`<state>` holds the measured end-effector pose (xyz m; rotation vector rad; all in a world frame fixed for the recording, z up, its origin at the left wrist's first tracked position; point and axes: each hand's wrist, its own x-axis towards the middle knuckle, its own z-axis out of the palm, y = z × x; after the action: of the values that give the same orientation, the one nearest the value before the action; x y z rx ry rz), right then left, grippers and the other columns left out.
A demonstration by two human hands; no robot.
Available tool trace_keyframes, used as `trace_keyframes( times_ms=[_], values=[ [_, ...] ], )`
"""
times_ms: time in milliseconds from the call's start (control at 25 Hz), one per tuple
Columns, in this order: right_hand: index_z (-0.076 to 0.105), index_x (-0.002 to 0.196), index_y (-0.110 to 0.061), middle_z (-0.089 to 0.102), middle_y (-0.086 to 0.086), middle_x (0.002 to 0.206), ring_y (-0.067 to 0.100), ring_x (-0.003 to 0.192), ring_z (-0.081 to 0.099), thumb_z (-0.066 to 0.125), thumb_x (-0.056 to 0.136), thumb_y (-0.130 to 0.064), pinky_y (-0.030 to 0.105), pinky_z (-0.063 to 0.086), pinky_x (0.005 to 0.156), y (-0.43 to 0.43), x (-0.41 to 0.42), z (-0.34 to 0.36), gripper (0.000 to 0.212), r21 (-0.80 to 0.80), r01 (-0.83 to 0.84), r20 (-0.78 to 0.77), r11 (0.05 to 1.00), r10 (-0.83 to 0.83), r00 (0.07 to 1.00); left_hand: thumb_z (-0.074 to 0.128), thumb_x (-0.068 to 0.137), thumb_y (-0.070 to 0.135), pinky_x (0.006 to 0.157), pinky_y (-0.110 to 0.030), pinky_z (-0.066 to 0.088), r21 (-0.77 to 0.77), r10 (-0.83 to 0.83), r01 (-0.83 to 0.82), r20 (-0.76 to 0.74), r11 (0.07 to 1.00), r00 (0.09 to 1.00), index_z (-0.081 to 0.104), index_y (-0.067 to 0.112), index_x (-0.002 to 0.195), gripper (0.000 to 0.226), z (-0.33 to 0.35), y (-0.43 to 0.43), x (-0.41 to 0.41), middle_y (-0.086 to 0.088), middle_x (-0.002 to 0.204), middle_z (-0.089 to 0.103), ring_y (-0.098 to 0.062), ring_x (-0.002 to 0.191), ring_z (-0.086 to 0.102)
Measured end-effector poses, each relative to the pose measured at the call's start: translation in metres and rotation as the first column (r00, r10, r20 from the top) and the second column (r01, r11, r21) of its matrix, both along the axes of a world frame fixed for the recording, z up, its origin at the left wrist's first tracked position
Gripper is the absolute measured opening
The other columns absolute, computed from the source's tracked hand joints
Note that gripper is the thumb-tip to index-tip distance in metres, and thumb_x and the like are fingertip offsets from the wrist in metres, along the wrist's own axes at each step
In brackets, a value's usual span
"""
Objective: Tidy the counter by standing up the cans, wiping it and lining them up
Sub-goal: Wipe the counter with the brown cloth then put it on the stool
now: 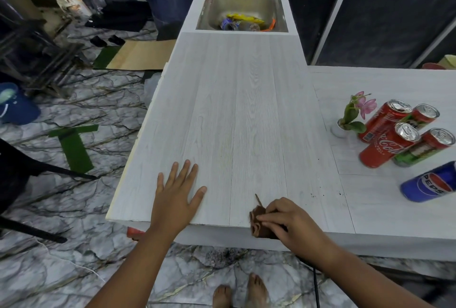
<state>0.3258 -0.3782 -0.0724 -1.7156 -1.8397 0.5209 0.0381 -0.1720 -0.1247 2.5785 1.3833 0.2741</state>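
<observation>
Right hand [293,221] pinching brown cloth [259,224] at near counter [246,110] edge, fingers curled. Left hand [177,191] lying flat just left, fingers spread, holding nothing. Cans [387,146] standing farther right (Pepsi partly cropped).

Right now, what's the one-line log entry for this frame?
phase: wiping | left grip rests flat on counter | right grip holds brown cloth at front edge | cans upright, clustered right

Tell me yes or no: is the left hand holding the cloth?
No, the left hand lies flat on the counter; the right hand grips the cloth.
</observation>
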Motion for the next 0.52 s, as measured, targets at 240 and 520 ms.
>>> trace_keyframes(
  times_ms=[240,520],
  values=[
    [0.083,0.118,-0.018,0.070,-0.005,0.102,0.015,0.098,0.065,0.079,0.095,-0.010,0.027,0.055,0.088,0.054,-0.004,0.004,0.025,0.053,0.140,-0.074,0.989,-0.136,0.988,0.024,0.109,0.071,0.134,-0.054,0.003,0.005,0.006,-0.006,0.011,1.000,1.000,0.020,0.035,0.171,0.072,0.005,-0.002,0.000,0.013,0.179,0.009,-0.011,0.166,-0.004],
    [0.084,0.117,-0.014,0.073,0.003,0.100,0.022,0.095,0.065,0.084,0.090,-0.006,0.034,0.058,0.081,0.056,-0.023,-0.001,0.028,0.055,0.037,0.024,0.998,-0.038,0.999,0.026,0.108,0.071,0.134,-0.054,0.004,0.010,0.008,-0.009,0.041,1.000,0.999,0.024,0.035,0.170,0.071,0.005,-0.001,0.000,0.013,0.178,0.012,-0.011,0.166,-0.002]
  ],
)
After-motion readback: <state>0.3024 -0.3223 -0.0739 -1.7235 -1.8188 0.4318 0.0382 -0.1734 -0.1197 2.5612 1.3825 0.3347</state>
